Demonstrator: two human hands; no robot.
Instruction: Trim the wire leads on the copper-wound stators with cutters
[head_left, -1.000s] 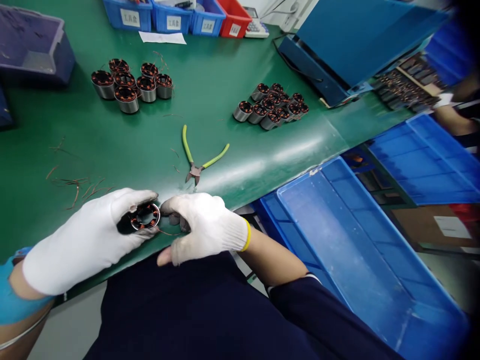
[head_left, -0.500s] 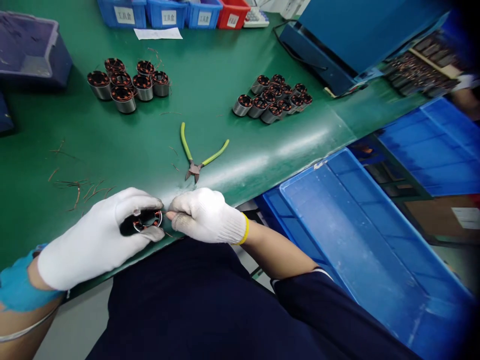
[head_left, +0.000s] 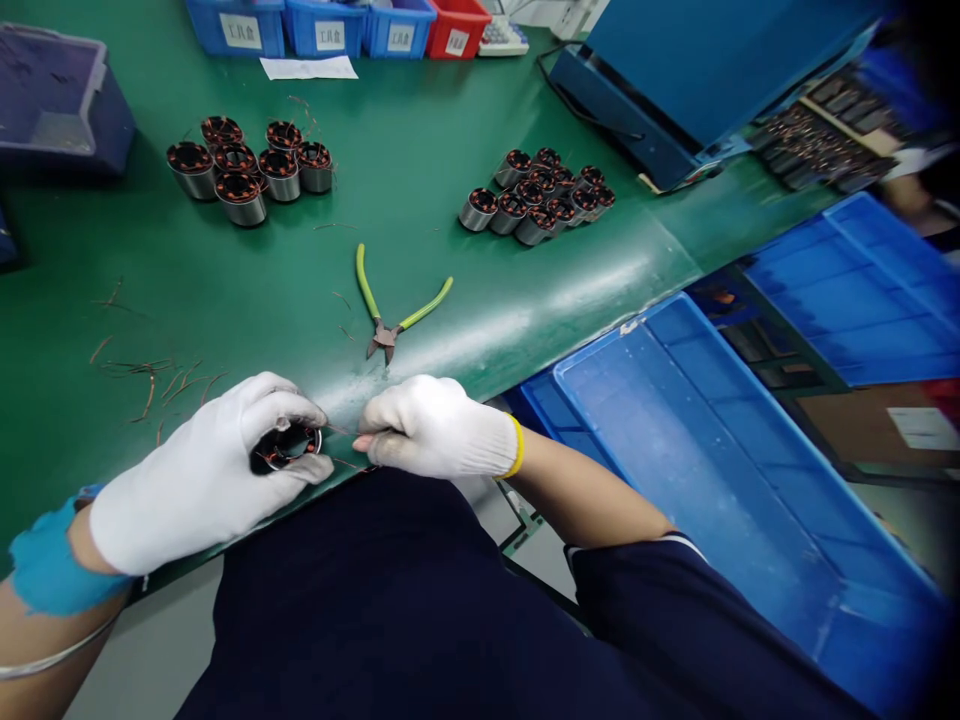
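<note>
My left hand (head_left: pixel 217 470), in a white glove, is wrapped round a motor stator (head_left: pixel 300 443) near the front edge of the green table. Its ring end with copper windings faces right; the rest is hidden in the glove. Just to the right, my right hand (head_left: pixel 439 430), gloved too, pinches a thin copper wire (head_left: pixel 341 430) that runs from the stator. Another wire end (head_left: pixel 346 464) sticks out lower down. Beyond my hands lie wire cutters (head_left: pixel 384 335) with green handles, their jaws apart and no hand on them.
Stators stand in a left group (head_left: pixel 240 195) and a right group (head_left: pixel 536 222). Wire scraps (head_left: pixel 150 375) lie at left. Small bins (head_left: pixel 326 35), a purple crate (head_left: pixel 112 120) and a blue machine (head_left: pixel 645 90) stand behind. A large blue tray (head_left: pixel 712 450) is at right, a co-worker's gloved hand (head_left: pixel 911 162) farther off.
My right hand has moved right, away from the stator, and more of the wire between them shows. My left hand keeps hold of the stator. The whole view has shifted slightly.
</note>
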